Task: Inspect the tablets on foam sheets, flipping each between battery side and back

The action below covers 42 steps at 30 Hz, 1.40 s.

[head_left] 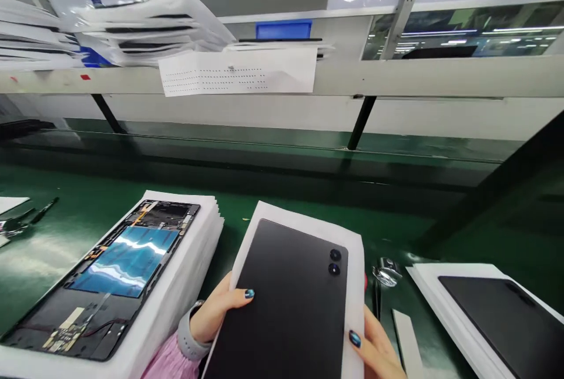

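Centrally, the left hand [219, 312] and right hand [375, 345] are gripping a dark tablet [282, 302] atop a white foam sheet [356, 285].

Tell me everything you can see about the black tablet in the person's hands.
The black tablet shows its matte dark back, with two round camera lenses stacked near one corner. Its lower end runs out of view. It lies on a white foam sheet that sticks out past its edges, held tilted above the green work surface. The left hand grips one long side, its thumb reaching the tablet's edge; the right hand holds the other side.
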Each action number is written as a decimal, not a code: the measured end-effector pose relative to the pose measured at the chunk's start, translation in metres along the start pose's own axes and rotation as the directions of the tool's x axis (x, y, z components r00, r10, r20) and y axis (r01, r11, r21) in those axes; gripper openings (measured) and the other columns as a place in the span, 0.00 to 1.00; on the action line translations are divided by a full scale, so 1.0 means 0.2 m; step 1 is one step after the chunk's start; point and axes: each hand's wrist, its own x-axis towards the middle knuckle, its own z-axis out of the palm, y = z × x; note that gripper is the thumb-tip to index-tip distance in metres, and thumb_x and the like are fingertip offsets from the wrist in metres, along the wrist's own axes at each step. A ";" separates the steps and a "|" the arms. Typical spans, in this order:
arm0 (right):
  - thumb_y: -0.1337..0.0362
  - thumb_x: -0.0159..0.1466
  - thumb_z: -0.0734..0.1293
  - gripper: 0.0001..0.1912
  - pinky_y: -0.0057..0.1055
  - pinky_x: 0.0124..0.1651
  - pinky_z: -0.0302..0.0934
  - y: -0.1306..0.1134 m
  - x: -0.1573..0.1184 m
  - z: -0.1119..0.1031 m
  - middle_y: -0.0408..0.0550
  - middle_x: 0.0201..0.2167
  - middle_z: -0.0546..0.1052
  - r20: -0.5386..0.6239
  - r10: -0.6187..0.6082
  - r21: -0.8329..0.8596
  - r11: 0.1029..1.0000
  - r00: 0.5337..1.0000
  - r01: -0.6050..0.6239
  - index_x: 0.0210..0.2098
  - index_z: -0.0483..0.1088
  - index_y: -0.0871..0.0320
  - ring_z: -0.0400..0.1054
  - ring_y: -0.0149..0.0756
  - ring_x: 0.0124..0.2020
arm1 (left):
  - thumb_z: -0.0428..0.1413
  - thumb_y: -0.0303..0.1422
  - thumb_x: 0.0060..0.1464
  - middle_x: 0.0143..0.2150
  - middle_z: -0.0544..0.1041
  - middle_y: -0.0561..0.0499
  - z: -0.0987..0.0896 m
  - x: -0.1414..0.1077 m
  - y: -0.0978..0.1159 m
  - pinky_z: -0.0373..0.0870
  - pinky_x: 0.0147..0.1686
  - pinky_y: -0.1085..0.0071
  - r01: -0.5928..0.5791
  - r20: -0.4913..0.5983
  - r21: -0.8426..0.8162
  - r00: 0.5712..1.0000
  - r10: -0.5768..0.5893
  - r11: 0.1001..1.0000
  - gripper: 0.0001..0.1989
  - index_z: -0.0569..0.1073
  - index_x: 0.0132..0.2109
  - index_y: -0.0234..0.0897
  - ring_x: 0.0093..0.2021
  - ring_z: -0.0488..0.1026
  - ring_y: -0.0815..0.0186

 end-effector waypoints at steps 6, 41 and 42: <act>0.55 0.50 0.77 0.17 0.52 0.53 0.64 0.00 0.02 -0.02 0.50 0.40 0.82 -0.128 -0.046 0.054 0.997 0.991 0.053 0.39 0.78 0.50 0.73 0.58 0.47 | 0.66 0.31 0.40 0.39 0.82 0.42 -0.08 0.05 -0.05 0.74 0.38 0.65 0.183 0.075 -0.006 0.980 -0.182 0.983 0.32 0.74 0.55 0.30 0.38 0.80 0.52; 0.58 0.42 0.78 0.10 0.48 0.40 0.72 0.00 0.10 -0.04 0.50 0.26 0.81 -0.226 0.143 0.032 0.990 0.964 -0.139 0.21 0.78 0.55 0.77 0.57 0.36 | 0.67 0.36 0.43 0.43 0.81 0.45 -0.14 0.10 -0.10 0.70 0.39 0.65 0.194 0.239 0.148 0.945 -0.225 0.970 0.27 0.76 0.52 0.34 0.40 0.78 0.55; 0.56 0.44 0.77 0.11 0.47 0.41 0.72 0.00 0.11 -0.03 0.50 0.26 0.81 -0.225 0.149 0.031 0.989 0.963 -0.146 0.23 0.79 0.56 0.76 0.57 0.36 | 0.68 0.36 0.42 0.42 0.82 0.45 -0.15 0.11 -0.11 0.70 0.39 0.66 0.188 0.241 0.151 0.945 -0.220 0.971 0.27 0.77 0.52 0.34 0.40 0.77 0.55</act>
